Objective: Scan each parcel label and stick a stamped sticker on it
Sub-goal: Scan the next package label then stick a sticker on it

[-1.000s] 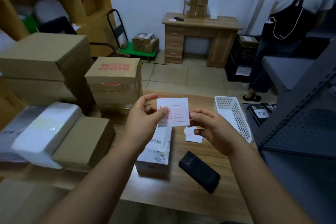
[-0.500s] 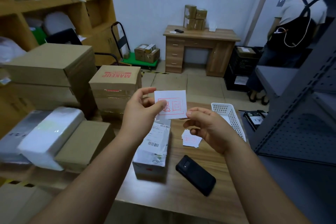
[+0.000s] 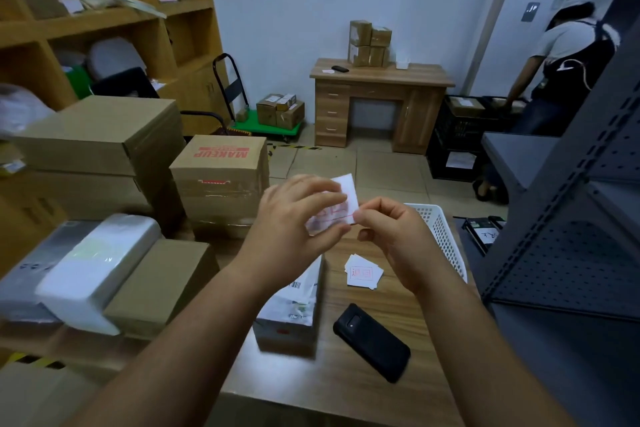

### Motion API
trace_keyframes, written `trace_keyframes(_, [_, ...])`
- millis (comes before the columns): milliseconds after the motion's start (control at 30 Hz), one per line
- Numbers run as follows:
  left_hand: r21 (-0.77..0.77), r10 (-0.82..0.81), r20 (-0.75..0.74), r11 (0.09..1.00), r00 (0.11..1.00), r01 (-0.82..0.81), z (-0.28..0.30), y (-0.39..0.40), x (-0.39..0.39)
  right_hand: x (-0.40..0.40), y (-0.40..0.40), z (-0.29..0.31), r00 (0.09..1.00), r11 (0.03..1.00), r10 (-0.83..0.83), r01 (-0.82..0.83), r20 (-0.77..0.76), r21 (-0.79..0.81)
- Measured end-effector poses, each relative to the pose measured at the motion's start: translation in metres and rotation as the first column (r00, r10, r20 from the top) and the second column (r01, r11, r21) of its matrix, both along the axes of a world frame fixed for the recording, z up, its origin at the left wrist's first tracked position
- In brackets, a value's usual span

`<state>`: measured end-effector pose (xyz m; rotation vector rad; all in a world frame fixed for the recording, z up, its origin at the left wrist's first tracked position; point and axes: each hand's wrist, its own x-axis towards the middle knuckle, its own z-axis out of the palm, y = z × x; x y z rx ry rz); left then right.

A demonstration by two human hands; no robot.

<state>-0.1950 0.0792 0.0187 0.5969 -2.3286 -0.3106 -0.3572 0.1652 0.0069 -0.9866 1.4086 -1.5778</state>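
A white sticker with a red stamp (image 3: 341, 206) is held up between both hands above the wooden table (image 3: 346, 388). My left hand (image 3: 294, 229) grips its left part, fingers across the front and hiding much of the stamp. My right hand (image 3: 391, 236) pinches its lower right corner. Below my hands lies a small parcel (image 3: 294, 315) with a white barcode label on top. A small pile of stamped stickers (image 3: 363, 272) lies to its right. A black handheld scanner (image 3: 372, 341) rests on the table near the parcel.
A white plastic basket (image 3: 441, 236) stands at the table's right edge. Cardboard boxes, one marked MAKEUP (image 3: 221, 173), and wrapped parcels (image 3: 93, 267) crowd the left. Dark metal shelving (image 3: 571, 218) rises on the right. A person (image 3: 564, 73) bends over crates at the back.
My left hand's fingers have moved across the sticker's front, and the sticker has tilted and bent. The camera has tipped upward, showing more of the room.
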Motion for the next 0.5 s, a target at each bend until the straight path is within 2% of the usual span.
trace_keyframes(200, [0.158,-0.033,-0.060,0.987,0.998,0.042,0.005,0.002,0.005,0.002,-0.001,0.004,0.995,0.987,0.104,-0.103,0.000,-0.121])
trace_keyframes(500, [0.346,-0.004,-0.200,0.935,0.980,0.075,0.014,-0.004,0.009,0.014,-0.006,0.013,0.974,0.972,0.151,-0.115,0.168,-0.207])
